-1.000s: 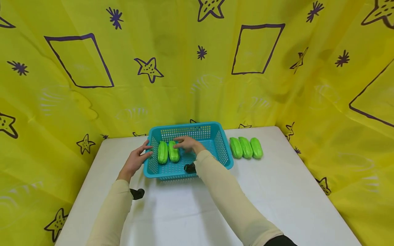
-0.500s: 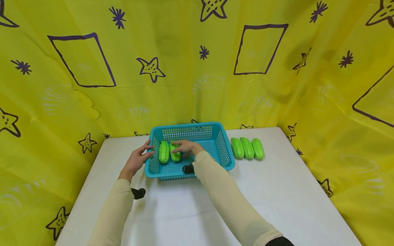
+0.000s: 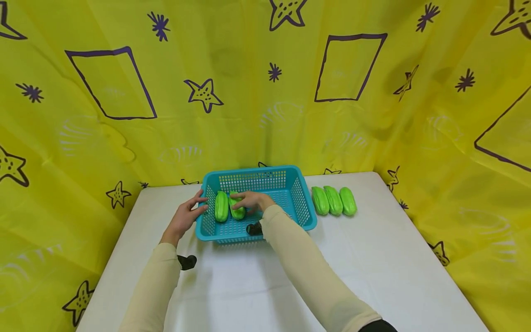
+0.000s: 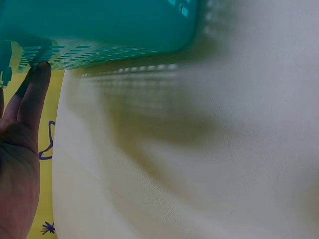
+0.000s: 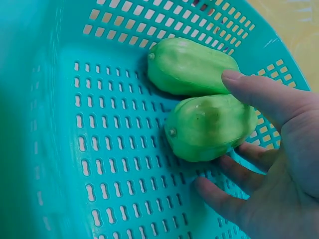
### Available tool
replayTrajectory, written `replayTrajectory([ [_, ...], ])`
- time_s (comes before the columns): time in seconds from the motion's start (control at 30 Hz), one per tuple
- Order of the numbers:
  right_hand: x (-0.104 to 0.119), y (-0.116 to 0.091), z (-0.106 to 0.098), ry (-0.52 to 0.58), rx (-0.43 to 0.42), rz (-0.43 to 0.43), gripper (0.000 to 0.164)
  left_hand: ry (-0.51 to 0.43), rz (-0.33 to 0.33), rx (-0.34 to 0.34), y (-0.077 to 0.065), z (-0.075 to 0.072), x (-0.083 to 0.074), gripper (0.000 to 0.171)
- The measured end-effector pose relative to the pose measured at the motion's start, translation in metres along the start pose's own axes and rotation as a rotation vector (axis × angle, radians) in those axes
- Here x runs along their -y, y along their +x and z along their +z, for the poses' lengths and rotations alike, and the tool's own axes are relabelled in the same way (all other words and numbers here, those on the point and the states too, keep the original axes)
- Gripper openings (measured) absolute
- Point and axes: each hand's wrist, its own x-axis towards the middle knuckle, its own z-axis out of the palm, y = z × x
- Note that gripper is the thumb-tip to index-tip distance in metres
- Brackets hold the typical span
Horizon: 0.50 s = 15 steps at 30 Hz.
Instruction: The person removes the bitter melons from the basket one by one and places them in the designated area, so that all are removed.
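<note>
Fingers apart, our right hand point(image 3: 255, 201) straddles a gourd point(image 5: 207, 129), our left hand point(image 3: 183, 219) touches the basket point(image 3: 286, 198), roomy toward its right edge

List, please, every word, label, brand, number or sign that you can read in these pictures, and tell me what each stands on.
There is no readable text in any view.
Green oblong ribbed vegetables: no lettering seen.
Turquoise plastic slotted basket: no label seen.
Yellow fabric curtain: only drawings, such as starfish and four-sided outlines.
Small black wrist-worn devices: too small to read any marking.
</note>
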Motion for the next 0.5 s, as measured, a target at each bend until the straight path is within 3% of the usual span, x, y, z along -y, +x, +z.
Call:
replayTrajectory([
  [0.3,0.0012,-0.0005,-0.0008,-0.060,0.045,-0.001,0.061,0.002,0.001,-0.002,0.0001,-0.0008,-0.0013,0.048],
  [0.5,-0.0009,-0.0027,-0.0011,-0.077,0.028,0.006,0.059,0.005,0.006,0.004,-0.0011,-0.0001,-0.0006,0.047],
])
